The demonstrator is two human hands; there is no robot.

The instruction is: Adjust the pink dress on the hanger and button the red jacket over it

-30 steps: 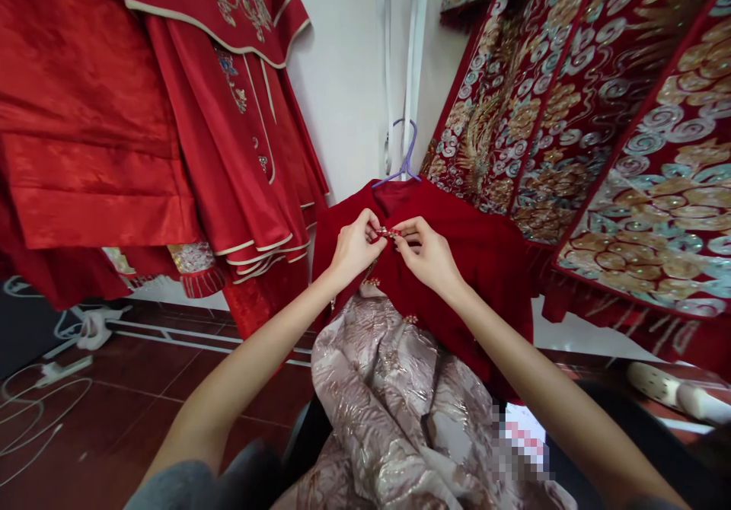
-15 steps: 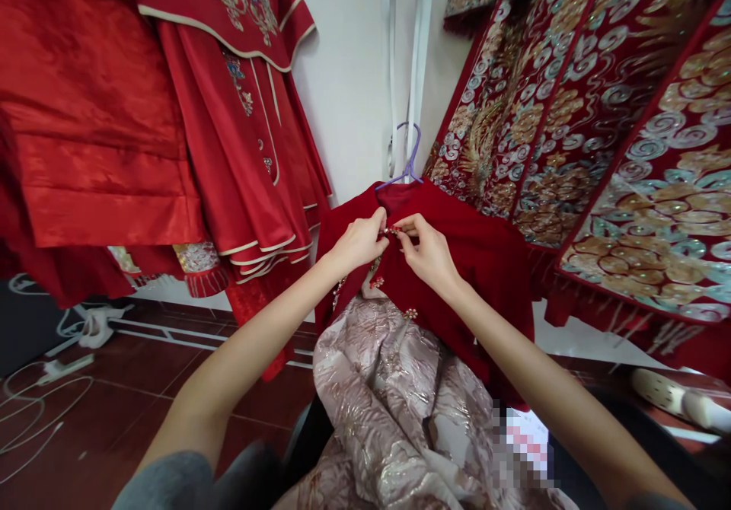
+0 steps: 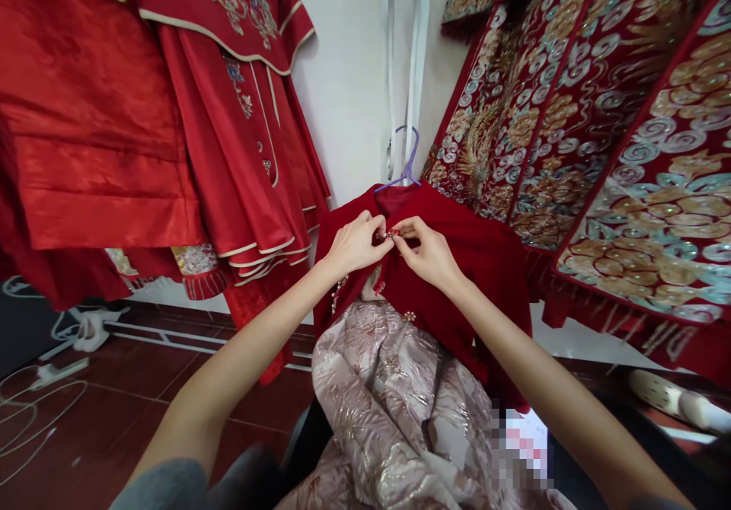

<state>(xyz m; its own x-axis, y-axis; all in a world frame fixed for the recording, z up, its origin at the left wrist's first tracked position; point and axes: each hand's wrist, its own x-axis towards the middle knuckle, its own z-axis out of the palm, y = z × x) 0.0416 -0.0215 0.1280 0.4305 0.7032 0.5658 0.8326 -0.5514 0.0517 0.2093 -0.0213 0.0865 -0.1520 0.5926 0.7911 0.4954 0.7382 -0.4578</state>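
Note:
A dark red velvet jacket (image 3: 485,266) hangs on a purple hanger (image 3: 406,166) in front of me, over a pale pink brocade skirt (image 3: 388,396). My left hand (image 3: 354,245) and my right hand (image 3: 429,253) meet at the jacket's front opening near the collar. Both pinch a small beaded button clasp (image 3: 393,234) between thumb and fingers, with the fingers closed. More beaded clasps (image 3: 408,316) show lower on the jacket front.
Red satin garments (image 3: 171,114) hang at the left. Heavily embroidered red and gold robes (image 3: 599,129) hang at the right. White wall and strips (image 3: 405,53) stand behind. Cables and a power strip (image 3: 57,369) lie on the dark red tile floor.
My hands stay pinched on the clasp and have barely shifted. The view has moved slightly.

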